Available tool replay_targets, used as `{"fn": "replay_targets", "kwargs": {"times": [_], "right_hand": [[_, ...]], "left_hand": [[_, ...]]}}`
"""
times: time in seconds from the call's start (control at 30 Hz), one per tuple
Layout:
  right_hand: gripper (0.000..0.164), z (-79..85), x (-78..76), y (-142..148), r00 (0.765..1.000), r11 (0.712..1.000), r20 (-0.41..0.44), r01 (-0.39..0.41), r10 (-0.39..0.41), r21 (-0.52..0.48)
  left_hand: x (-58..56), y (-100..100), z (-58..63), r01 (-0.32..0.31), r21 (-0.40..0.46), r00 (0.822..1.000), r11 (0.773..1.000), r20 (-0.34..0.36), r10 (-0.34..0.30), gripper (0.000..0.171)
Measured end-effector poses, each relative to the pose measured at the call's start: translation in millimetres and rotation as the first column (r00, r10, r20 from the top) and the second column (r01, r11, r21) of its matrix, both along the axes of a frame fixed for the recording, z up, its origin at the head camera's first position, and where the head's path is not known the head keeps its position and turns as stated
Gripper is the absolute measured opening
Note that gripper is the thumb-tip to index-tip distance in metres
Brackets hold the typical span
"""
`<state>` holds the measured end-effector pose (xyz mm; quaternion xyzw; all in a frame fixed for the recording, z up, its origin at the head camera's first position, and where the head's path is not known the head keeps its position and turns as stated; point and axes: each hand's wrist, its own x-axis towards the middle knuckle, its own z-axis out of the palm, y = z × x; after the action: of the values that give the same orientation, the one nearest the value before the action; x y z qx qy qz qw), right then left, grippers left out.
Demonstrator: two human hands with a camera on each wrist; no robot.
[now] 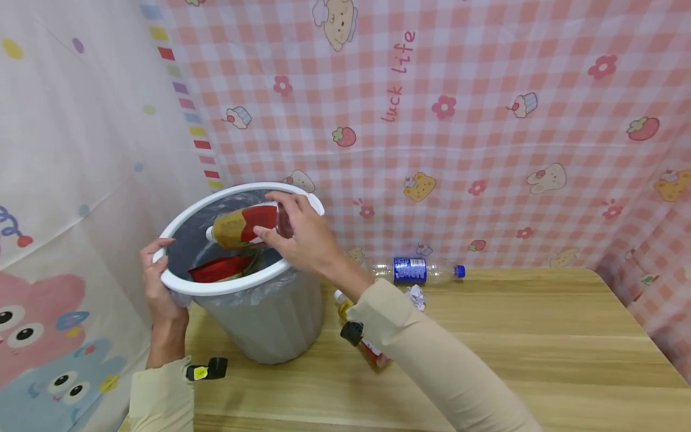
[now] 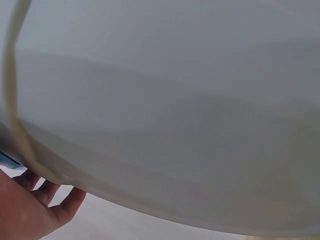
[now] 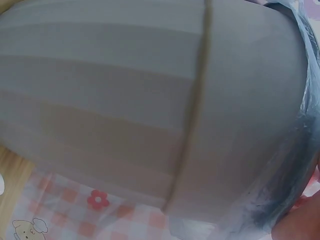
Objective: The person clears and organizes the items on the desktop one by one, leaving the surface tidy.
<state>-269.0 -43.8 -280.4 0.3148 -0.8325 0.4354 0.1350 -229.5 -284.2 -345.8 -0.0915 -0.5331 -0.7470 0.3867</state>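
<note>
The left grip (image 1: 159, 282) clamps the rim (image 1: 216, 288) of the waste bin (image 1: 272, 318), likely steadying it, while the right grip (image 1: 306, 235) pinches a red-labelled bottle (image 1: 245, 227) above the liner (image 1: 190, 239) beneath.

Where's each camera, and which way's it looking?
Head: on the head, facing forward and down at the bin and bottle; left hand, right hand, sleeves show.
Left wrist: on that wrist, facing the bin's side; left hand shows.
Right wrist: on that wrist, facing the bin and liner; right hand peeks in.
Wrist views share the bin.
</note>
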Motion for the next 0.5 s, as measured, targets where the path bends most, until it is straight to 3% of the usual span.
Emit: {"fn": "replay_targets", "kwargs": {"times": [0.27,0.5], "right_hand": [[0.061,-1.7,1.7,-0.4,1.0,1.0,-0.008,0.015,-0.015,0.019],[0.061,-3.7,1.7,-0.3,1.0,0.999,-0.014,0.015,-0.014,0.052]], "left_hand": [[0.1,0.2,0.2,-0.018,-0.017,1.0,1.0,0.025,0.018,0.032],[-0.8,0.7,0.9,-0.008,0.014,1.0,1.0,-0.002,0.008,0.031]]}}
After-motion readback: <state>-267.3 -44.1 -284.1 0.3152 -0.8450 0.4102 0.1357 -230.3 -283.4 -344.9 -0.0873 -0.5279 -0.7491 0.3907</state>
